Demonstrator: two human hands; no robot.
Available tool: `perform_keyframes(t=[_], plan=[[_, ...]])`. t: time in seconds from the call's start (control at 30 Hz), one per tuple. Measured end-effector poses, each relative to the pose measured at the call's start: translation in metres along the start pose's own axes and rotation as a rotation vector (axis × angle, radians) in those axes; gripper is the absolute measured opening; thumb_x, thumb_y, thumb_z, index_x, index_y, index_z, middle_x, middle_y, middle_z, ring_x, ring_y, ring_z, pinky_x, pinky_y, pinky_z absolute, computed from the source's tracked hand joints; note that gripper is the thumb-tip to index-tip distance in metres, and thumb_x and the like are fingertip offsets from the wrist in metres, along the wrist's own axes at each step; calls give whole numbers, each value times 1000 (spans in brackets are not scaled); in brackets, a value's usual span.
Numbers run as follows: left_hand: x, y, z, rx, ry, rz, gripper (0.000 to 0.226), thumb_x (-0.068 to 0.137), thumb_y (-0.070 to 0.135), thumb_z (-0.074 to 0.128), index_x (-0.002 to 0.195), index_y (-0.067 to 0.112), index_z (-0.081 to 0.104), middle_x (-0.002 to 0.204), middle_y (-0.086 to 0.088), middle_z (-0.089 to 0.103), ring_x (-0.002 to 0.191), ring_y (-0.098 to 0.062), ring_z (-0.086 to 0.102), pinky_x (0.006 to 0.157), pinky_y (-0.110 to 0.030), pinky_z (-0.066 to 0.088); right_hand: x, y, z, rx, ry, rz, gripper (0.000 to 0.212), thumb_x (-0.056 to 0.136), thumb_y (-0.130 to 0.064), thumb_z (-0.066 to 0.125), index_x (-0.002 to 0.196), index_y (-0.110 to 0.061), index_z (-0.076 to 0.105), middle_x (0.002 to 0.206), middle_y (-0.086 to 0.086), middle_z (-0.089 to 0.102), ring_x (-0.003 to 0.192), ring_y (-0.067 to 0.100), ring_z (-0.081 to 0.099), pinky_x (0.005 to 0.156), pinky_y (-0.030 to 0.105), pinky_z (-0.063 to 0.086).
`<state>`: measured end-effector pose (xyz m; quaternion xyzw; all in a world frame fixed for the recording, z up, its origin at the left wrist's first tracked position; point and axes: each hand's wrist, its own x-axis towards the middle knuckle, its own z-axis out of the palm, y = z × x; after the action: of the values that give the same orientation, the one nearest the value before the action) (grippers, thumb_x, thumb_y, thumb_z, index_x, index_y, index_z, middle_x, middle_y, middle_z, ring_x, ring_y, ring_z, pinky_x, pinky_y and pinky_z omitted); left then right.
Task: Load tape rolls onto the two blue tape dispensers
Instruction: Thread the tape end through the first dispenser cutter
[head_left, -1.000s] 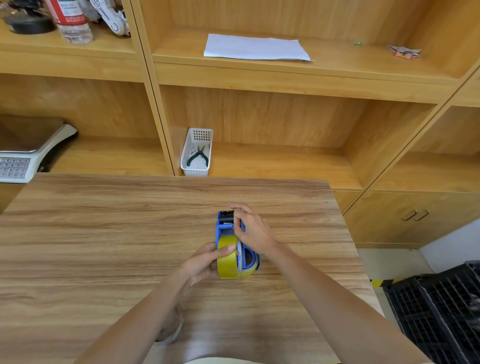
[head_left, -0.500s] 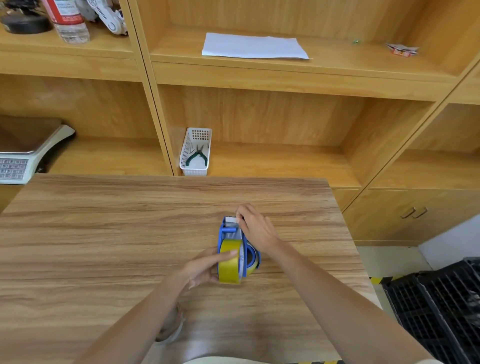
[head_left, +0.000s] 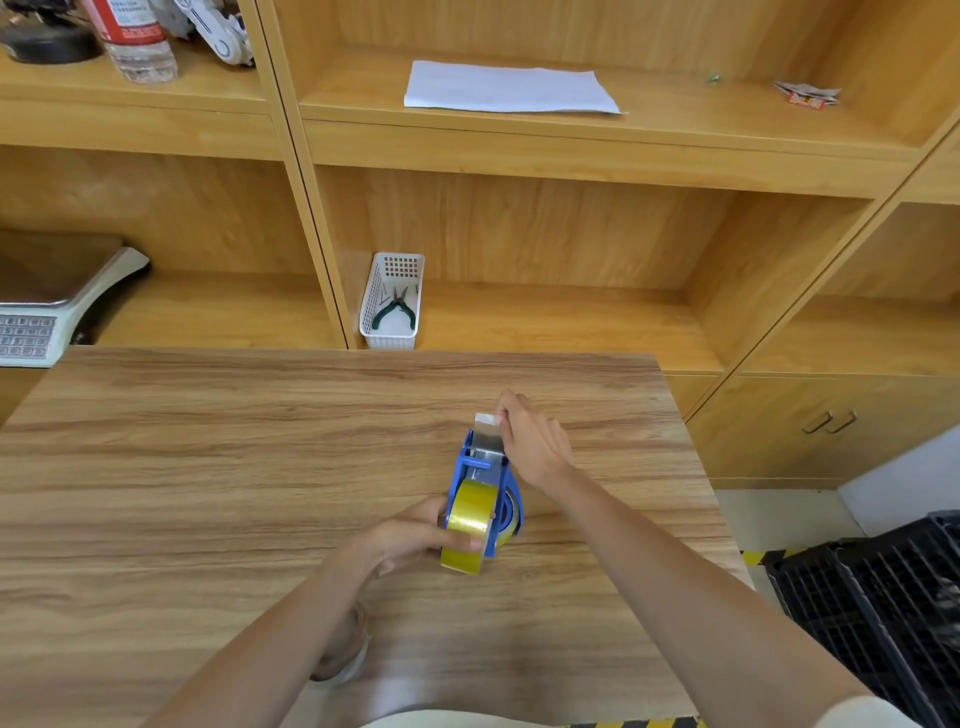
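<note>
A blue tape dispenser (head_left: 480, 470) lies on the wooden table (head_left: 208, 467) with a yellow tape roll (head_left: 466, 525) seated in it. My left hand (head_left: 415, 535) grips the roll from the left side, thumb across its face. My right hand (head_left: 532, 441) pinches the free end of the tape (head_left: 485, 422) at the dispenser's far tip, over the metal cutter end. Under my left forearm another roll of tape (head_left: 345, 660) rests on the table, mostly hidden. Only one dispenser is in view.
Behind the table stand wooden shelves with a white basket (head_left: 392, 301) holding pliers, a weighing scale (head_left: 57, 306) at the left, a paper sheet (head_left: 509, 88) and a bottle (head_left: 137, 41) higher up. A black crate (head_left: 883, 613) sits on the floor at the right.
My right hand has drawn the tape end forward to the dispenser's far tip, and the strip now lies across the cutter end. My left hand has stayed on the roll.
</note>
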<state>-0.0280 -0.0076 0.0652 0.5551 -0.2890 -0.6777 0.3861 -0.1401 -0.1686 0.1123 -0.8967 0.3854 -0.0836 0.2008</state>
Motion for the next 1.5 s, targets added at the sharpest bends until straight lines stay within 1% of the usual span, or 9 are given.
perform_keyframes(t=[0.17,0.3,0.5,0.67,0.9,1.07,1.2,1.33,1.5], plan=[[3,-3,3,-59,-24,-37,80,62,33,91,132,20,56,130,-7,65,122,-27,60,107,-53,42,5,2,-4,7,1,58,11,99,-14,34,90,-20,38,78,4,57,64,32,55,55,36,40],[7,12,16,-301,124,-123,61,84,59,64,123,12,66,126,-10,68,119,-30,62,100,-47,50,6,4,-4,-12,3,15,12,101,-21,31,99,-16,41,80,5,57,65,31,54,57,37,40],[6,21,19,-252,159,-96,39,85,40,68,112,13,70,106,-7,76,91,-20,72,78,-34,58,14,14,-3,-9,-23,92,9,101,-18,33,97,-14,40,72,6,55,64,31,53,58,37,41],[4,9,9,-193,38,-60,62,70,32,82,125,10,64,128,-15,66,122,-33,59,105,-48,45,21,20,-7,62,-65,161,13,102,-16,34,105,-10,45,66,4,56,56,24,53,46,31,35],[3,0,-4,-136,-62,-23,63,73,18,80,132,12,57,133,-15,62,124,-35,57,106,-53,43,23,21,-8,161,-143,235,11,101,-14,38,95,-12,47,74,3,62,53,12,57,44,20,38],[5,8,1,-158,115,-106,54,74,33,78,122,13,64,123,-14,69,111,-28,65,100,-46,47,29,23,-9,473,-243,415,16,96,-12,52,79,-12,53,84,3,72,53,11,69,39,17,38],[12,13,3,-194,330,-115,41,86,43,68,115,14,70,108,-10,76,105,-29,69,97,-43,53,31,22,-10,628,-288,527,10,94,-11,56,85,-6,57,92,15,73,56,13,72,40,18,38],[9,15,0,-225,366,-74,37,88,37,67,114,10,70,104,-12,76,96,-28,71,87,-40,54,31,21,-7,767,-352,621,10,92,-8,60,96,0,66,77,14,72,48,5,67,42,15,39],[11,25,-3,-329,336,-47,28,89,33,65,105,10,70,88,-7,76,78,-20,71,71,-34,55,28,8,5,1067,-459,836,14,94,-16,50,87,-19,62,85,-2,63,74,10,60,63,23,48]])
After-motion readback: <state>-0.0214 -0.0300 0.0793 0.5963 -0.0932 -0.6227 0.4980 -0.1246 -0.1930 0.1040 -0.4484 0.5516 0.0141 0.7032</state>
